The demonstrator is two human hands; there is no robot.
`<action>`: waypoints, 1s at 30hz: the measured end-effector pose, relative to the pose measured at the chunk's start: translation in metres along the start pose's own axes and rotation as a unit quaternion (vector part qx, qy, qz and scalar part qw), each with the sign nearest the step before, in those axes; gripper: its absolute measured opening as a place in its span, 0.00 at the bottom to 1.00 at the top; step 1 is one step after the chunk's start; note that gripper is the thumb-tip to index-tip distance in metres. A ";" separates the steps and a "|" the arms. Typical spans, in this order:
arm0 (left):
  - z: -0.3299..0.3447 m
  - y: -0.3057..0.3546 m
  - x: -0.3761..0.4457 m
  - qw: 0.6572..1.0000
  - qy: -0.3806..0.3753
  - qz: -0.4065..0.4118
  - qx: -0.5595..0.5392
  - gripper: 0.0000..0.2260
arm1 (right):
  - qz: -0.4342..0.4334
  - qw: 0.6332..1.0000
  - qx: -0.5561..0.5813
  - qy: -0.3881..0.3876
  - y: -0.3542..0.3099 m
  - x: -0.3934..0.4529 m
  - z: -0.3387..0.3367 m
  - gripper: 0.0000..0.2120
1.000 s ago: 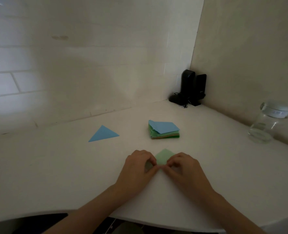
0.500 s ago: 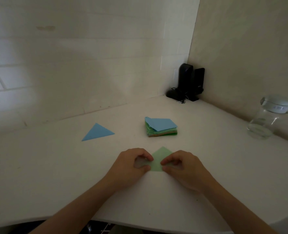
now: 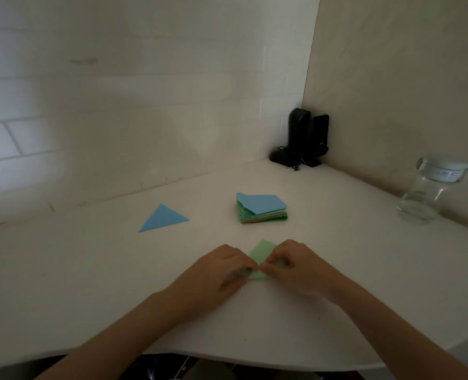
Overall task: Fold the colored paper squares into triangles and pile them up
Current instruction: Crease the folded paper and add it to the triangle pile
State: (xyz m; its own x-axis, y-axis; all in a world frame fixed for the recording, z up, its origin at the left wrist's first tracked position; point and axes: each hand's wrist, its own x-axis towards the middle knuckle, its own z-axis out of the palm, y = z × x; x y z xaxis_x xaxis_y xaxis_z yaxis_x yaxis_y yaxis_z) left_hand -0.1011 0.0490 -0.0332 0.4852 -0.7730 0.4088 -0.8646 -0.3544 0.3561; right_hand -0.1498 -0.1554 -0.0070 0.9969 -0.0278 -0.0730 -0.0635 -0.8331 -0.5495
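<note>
I see the pale green paper point(image 3: 261, 252) lying flat on the matte white table point(image 3: 337, 270), close to the near edge at about 6 o'clock, a thin sheet with one pointed corner showing toward the wall. My left hand point(image 3: 222, 272) and right hand point(image 3: 296, 266) meet over it, fingers curled, each pinching the sheet where the fingertips come together; the near part of the paper is hidden under them. At 12 o'clock from the hands sits the stack of colored squares point(image 3: 263, 209), blue on top with green and orange edges below, slightly fanned. At about 10 o'clock lies a flat blue triangle point(image 3: 163, 218) with crisp edges, well apart from the stack. Far at 1 o'clock, in the wall corner, stand two glossy black speakers point(image 3: 307, 135) with a cable. At 3 o'clock is a clear glass jar point(image 3: 425, 198) with a lid; its label is too blurred to read.
</note>
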 end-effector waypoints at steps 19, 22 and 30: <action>0.008 0.004 0.011 0.999 0.029 -0.024 -0.023 0.05 | -0.113 0.988 0.020 0.098 0.021 -0.019 0.010 0.03; 0.010 0.003 0.010 0.995 0.054 -0.070 -0.038 0.03 | -0.143 0.984 -0.031 0.104 0.029 -0.029 0.009 0.06; 0.014 0.015 0.021 0.949 0.118 -0.255 -0.140 0.13 | -0.047 0.979 -0.006 0.199 0.023 -0.025 0.021 0.09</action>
State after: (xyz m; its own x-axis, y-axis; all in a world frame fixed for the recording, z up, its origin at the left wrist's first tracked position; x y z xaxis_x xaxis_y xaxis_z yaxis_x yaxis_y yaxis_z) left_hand -0.1057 0.0197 -0.0308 0.8760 -0.3866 0.2883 -0.4564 -0.4716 0.7545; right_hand -0.1772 -0.1628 -0.0352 0.9373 -0.1619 0.3086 0.0273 -0.8487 -0.5282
